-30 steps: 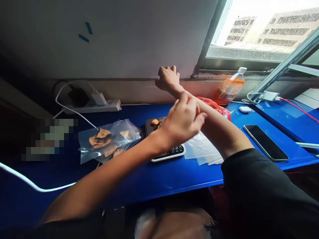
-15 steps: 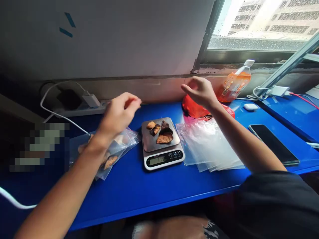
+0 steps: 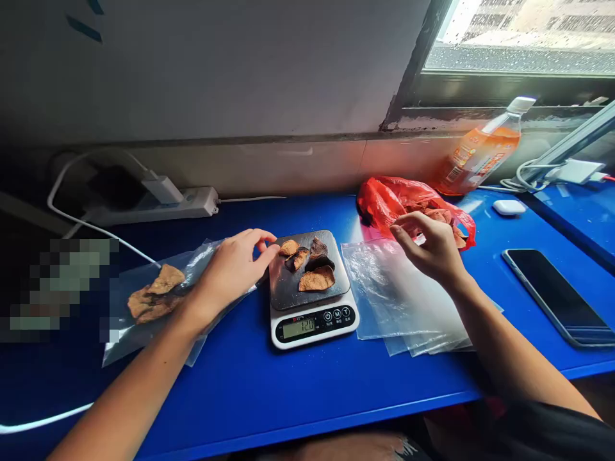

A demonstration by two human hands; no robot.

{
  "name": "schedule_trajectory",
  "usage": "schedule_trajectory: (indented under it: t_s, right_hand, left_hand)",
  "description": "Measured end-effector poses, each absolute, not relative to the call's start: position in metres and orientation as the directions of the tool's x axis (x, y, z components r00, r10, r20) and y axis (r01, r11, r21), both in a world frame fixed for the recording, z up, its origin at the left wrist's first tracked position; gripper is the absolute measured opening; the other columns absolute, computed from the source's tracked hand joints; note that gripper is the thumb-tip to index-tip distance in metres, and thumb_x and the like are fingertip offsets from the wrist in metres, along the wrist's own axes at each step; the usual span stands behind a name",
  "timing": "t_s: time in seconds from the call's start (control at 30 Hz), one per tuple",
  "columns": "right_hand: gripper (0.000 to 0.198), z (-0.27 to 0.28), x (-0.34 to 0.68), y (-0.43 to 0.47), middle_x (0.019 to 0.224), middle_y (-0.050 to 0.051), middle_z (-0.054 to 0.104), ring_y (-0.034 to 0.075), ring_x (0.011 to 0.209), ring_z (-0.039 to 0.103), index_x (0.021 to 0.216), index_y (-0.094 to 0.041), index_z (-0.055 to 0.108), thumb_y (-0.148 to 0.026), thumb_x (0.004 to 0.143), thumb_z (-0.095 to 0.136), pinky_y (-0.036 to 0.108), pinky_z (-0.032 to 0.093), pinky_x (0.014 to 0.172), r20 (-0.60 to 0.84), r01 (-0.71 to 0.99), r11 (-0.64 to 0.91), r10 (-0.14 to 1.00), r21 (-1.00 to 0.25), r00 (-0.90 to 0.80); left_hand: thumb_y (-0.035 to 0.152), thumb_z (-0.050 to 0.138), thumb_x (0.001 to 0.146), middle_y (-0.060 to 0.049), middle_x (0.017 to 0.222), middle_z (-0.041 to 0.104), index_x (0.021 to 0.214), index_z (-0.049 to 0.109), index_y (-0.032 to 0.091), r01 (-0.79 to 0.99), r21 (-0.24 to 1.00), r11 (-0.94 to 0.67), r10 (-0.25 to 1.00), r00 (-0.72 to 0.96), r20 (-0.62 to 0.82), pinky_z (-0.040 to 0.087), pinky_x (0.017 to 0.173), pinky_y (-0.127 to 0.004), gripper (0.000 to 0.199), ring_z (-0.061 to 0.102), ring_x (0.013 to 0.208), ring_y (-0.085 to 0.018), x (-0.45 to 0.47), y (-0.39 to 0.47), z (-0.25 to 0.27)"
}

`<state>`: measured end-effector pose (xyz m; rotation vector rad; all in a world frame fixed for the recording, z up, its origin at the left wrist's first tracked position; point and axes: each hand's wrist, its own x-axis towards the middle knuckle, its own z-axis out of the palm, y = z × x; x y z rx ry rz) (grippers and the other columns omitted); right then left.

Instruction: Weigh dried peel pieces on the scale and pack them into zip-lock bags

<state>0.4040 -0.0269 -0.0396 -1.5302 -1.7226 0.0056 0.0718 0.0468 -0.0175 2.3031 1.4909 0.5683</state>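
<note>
Left hand [image 3: 233,266] lowered beside scale [image 3: 283,291], right hand [image 3: 436,251] near red bag [image 3: 384,198], fingers half-parted, empty

A blue table [image 3: 254,397] carries a digital scale [image 3: 288,296] near its middle, with filled clear bags [image 3: 139,338] to the left and overlapping flat clear bags [image 3: 384,301] just to the right. Behind those sits a red plastic bag [image 3: 379,202] — then an orange bottle [image 3: 485,153], a small white case [image 3: 509,207] and a dark-screened phone [image 3: 557,298]. A power strip [image 3: 199,203] lies toward the wall.
</note>
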Motion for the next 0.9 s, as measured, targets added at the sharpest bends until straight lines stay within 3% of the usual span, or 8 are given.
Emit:
schedule_trajectory:
  t_s: [0.13,0.27,0.47,0.57,0.73,0.9]
  right_hand:
    - [0.014,-0.037,0.403,-0.032,0.073,0.003,0.070,0.017,0.063,0.063,0.084,-0.023,0.064,-0.032,0.091,0.057,0.033,0.050,0.061,0.575,0.826,0.287,0.817,-0.486,0.054]
    - [0.014,-0.035,0.402,-0.034,0.073,0.003,0.070,0.017,0.064,0.064,0.084,-0.023,0.065,-0.032,0.091,0.056,0.032,0.050,0.060,0.574,0.824,0.274,0.815,-0.496,0.074]
    - [0.014,-0.036,0.403,-0.035,0.078,0.005,0.072,0.019,0.069,0.067,0.084,-0.022,0.065,-0.031,0.091,0.056,0.034,0.051,0.064,0.558,0.828,0.287,0.829,-0.482,0.036]
    - [0.014,-0.037,0.404,-0.035,0.079,0.006,0.073,0.020,0.069,0.067,0.085,-0.022,0.066,-0.031,0.090,0.057,0.034,0.051,0.063,0.533,0.831,0.288,0.846,-0.475,0.012]
    - [0.015,-0.039,0.406,-0.034,0.081,0.006,0.073,0.021,0.071,0.068,0.086,-0.023,0.067,-0.033,0.091,0.056,0.035,0.051,0.062,0.504,0.839,0.277,0.864,-0.469,-0.004]
    - [0.010,-0.036,0.407,-0.037,0.082,0.006,0.074,0.021,0.073,0.069,0.086,-0.024,0.065,-0.027,0.091,0.056,0.037,0.053,0.067,0.538,0.849,0.330,0.840,-0.412,-0.065]
  left_hand:
    - [0.053,0.057,0.081,-0.005,0.088,0.071,0.086,0.072,0.022,0.751,0.512,-0.416,0.890,0.451,0.062,0.047,0.070,-0.033,0.034,0.064,0.080,-0.022,0.082,0.058,-0.015]
    - [0.050,0.058,0.079,-0.005,0.083,0.070,0.076,0.067,0.022,0.753,0.531,-0.390,0.913,0.392,0.115,0.047,0.068,-0.032,0.030,0.061,0.074,-0.021,0.079,0.063,-0.017]
    - [0.042,0.064,0.079,0.001,0.086,0.069,0.089,0.060,0.021,0.516,0.834,-0.197,0.980,0.081,0.181,0.052,0.072,-0.031,0.024,0.063,0.077,-0.018,0.047,0.046,-0.012]
    - [0.034,0.067,0.080,0.003,0.090,0.070,0.092,0.059,0.022,0.418,0.894,-0.162,0.985,0.014,0.172,0.054,0.083,-0.034,0.019,0.065,0.088,-0.019,0.038,0.033,-0.011]
    - [0.040,0.066,0.086,0.001,0.096,0.072,0.100,0.066,0.023,0.434,0.874,-0.217,0.976,0.073,0.206,0.057,0.073,-0.036,0.022,0.068,0.089,-0.022,0.040,0.024,-0.015]
    - [0.035,0.062,0.091,0.002,0.110,0.065,0.097,0.068,0.024,0.549,0.727,-0.413,0.901,0.129,0.414,0.055,0.089,-0.036,0.013,0.064,0.107,-0.022,0.037,0.026,-0.018]
